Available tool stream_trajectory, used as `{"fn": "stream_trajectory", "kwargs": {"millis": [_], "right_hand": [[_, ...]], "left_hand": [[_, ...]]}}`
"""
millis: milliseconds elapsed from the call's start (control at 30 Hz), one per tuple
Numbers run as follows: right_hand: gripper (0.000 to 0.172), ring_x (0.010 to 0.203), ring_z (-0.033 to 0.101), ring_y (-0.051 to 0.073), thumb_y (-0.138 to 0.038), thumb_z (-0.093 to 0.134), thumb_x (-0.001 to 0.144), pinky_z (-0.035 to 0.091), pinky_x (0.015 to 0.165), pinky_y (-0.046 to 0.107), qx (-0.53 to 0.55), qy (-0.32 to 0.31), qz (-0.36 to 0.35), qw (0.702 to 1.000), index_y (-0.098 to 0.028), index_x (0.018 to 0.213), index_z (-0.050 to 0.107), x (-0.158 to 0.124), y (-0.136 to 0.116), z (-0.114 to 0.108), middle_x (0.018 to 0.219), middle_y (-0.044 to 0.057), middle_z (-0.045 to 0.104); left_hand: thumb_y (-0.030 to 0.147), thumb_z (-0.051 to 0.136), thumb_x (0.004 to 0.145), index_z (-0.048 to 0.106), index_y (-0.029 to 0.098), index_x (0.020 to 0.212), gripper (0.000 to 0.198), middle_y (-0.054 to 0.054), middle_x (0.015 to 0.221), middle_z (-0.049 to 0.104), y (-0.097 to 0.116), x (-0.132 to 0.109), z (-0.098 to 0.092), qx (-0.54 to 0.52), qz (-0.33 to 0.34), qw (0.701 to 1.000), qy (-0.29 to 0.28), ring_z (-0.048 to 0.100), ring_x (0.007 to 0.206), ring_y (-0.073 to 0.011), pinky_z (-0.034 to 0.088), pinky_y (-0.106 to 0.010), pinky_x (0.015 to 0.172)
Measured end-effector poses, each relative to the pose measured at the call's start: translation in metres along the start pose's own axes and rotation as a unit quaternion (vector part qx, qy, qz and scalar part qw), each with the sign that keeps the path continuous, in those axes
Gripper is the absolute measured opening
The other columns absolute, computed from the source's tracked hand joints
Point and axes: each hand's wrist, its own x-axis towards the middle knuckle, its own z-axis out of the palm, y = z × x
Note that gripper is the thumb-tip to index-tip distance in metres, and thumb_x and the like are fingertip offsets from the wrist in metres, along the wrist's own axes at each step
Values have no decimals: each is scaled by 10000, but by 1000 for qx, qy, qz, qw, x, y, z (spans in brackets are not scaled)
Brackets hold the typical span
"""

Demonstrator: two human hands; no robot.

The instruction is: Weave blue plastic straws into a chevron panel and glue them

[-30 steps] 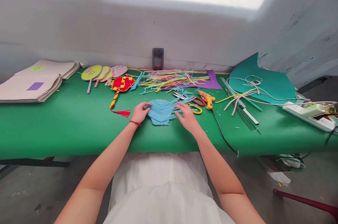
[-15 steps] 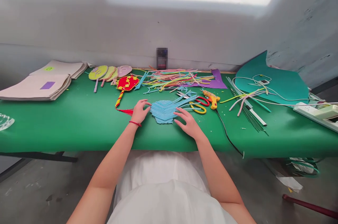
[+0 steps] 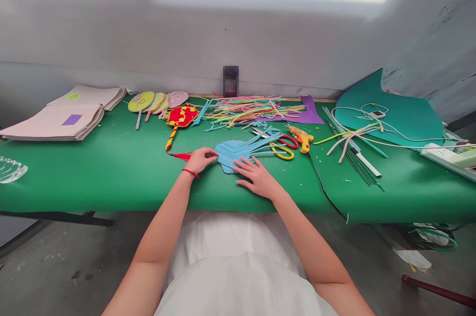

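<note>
A rounded blue piece made of pipe cleaners laid side by side (image 3: 228, 150) lies flat on the green table, its loose strands fanning out to the right. At its left edge, my left hand (image 3: 203, 159) pinches the rim between thumb and fingers. My right hand (image 3: 258, 177) rests palm down with fingers spread over the lower right of the piece. Just past the strands lie scissors with red and yellow handles (image 3: 285, 153), their blades partly under the strands. A red tassel (image 3: 181, 156) shows beside my left hand, below a red and yellow fan (image 3: 182, 116).
Behind lies a heap of coloured pipe cleaners (image 3: 253, 110) on purple sheet (image 3: 314, 110). A yellow glue gun (image 3: 303, 138) trails its black cord over the front edge. Pale fans (image 3: 141, 101) and big pads (image 3: 55, 120) are left; a teal sheet (image 3: 409, 112) and power strip (image 3: 441, 155) right.
My right hand has moved left and down flat onto the blue piece. The fingers of my left hand have closed at its left edge. The whole view has shifted slightly.
</note>
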Motion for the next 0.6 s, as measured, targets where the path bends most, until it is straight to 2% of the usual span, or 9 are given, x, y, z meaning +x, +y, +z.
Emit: {"fn": "stream_trajectory", "kwargs": {"millis": [267,600], "right_hand": [[476,1364,328,226,-420,439,934,216,1134,520,-2,-7,8,1000,-303,1394,398,-1,-1,1,1446,9,400],[503,1366,323,224,-428,472,917,240,1128,511,9,-11,16,1000,-328,1401,381,0,-1,0,1444,6,404]], "left_hand": [[317,619,694,696,187,853,219,-32,788,669,3,0,3,-11,3,1000,-10,600,744,-171,483,-294,713],[342,606,704,715,199,897,264,-42,845,698,0,1,-2,-34,0,999,-38,621,805,-184,484,-299,766]]}}
